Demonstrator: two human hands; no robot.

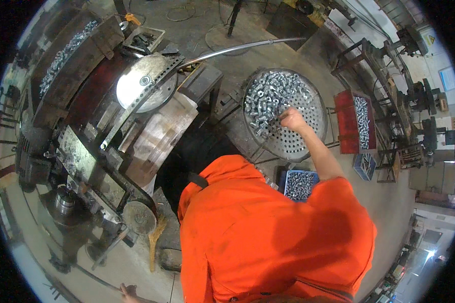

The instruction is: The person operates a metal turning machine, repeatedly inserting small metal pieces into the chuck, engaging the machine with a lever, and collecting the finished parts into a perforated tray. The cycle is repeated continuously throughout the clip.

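Note:
My right hand reaches out over a round metal tray full of drilled holes. Its fingers are closed at the edge of a heap of shiny metal nuts; what they hold is hidden. The heap covers the tray's far and left parts, while bare holes show at the near right. At the lower left, my left hand is closed at the end of a long dark bar, partly cut off by the picture's edge. Orange cloth covers my body and upper arms.
A blue crate of small metal parts stands just below the tray. Right of it are a red bin and a smaller blue basket. Machinery with a pale disc and a long curved metal bar lies left.

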